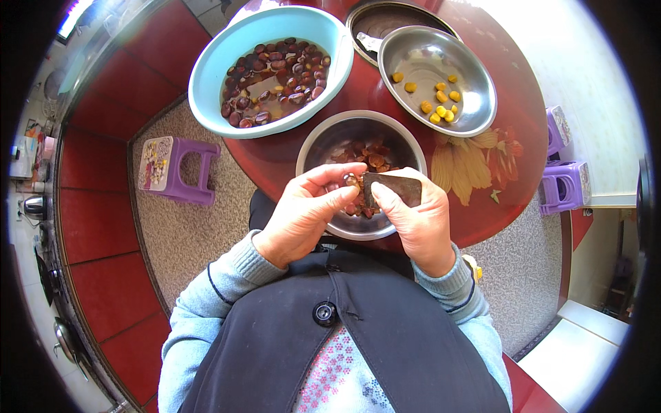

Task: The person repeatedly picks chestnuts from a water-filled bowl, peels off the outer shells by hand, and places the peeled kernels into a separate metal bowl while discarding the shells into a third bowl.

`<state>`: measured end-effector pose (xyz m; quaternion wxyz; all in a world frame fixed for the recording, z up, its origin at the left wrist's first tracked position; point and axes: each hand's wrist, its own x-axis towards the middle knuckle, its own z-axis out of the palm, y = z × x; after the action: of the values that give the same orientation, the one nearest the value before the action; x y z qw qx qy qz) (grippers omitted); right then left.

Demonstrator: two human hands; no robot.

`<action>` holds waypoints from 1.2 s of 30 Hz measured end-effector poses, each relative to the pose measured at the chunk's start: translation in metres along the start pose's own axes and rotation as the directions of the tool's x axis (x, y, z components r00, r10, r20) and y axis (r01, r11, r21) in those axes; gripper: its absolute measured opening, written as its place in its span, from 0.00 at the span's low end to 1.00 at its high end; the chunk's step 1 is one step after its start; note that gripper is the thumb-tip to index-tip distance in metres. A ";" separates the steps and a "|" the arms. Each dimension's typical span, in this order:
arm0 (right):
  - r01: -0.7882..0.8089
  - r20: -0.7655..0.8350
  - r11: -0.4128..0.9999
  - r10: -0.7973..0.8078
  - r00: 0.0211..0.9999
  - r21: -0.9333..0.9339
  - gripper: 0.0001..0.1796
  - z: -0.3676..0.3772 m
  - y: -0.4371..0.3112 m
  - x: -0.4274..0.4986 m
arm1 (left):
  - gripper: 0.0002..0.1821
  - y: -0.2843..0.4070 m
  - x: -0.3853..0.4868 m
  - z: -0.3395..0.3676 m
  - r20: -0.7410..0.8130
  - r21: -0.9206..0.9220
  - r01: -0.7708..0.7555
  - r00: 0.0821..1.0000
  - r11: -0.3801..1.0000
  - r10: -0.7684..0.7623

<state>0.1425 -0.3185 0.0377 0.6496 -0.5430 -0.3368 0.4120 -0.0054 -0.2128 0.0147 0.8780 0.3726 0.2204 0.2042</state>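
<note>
Between thumb and fingertips, my left hand (297, 217) holds a chestnut (351, 180), partly covered by the fingers. A dark, flat, rectangular blade (400, 189) is gripped in my right hand (426, 222), with its thumb pressed on the face. The blade's left edge is close beside the chestnut; whether they touch is hard to tell. Both hands are over a stainless steel bowl (416, 147) that holds brown shell pieces (376, 155). Behind it on the left, a light blue plastic basin (205, 98) contains many brown chestnuts (278, 65) in murky water. Yellow peeled kernels (441, 96) lie in a second steel bowl (431, 49).
All bowls stand on a round red table (521, 98) with a flower print. A dark round tray (384, 19) sits partly under the right bowl. Purple plastic stools (188, 170) stand left and right of the table. Red cabinets (98, 165) line the left side.
</note>
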 end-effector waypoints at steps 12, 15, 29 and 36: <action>0.040 -0.001 0.984 -0.040 0.999 -0.171 0.07 0.001 0.004 -0.001 | 0.19 -0.002 0.000 0.003 -0.088 0.201 -0.163 0.979 0.966 0.184; 0.075 0.016 0.982 -0.074 0.997 -0.173 0.08 0.002 0.006 0.001 | 0.19 -0.004 -0.001 0.001 -0.115 0.206 -0.167 0.974 0.964 0.193; -0.108 0.086 0.993 0.104 0.991 0.044 0.11 0.004 -0.001 0.001 | 0.18 -0.008 -0.003 0.000 -0.094 0.262 -0.173 0.975 0.949 0.203; 0.090 0.023 0.976 -0.087 0.996 -0.200 0.12 0.003 0.020 -0.001 | 0.19 -0.014 -0.002 0.001 -0.078 0.269 -0.192 0.972 0.944 0.220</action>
<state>0.1361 -0.3162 0.0181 0.6065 -0.5875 -0.4052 0.3505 -0.0038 -0.2227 0.0053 0.7824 0.4937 0.2518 0.2841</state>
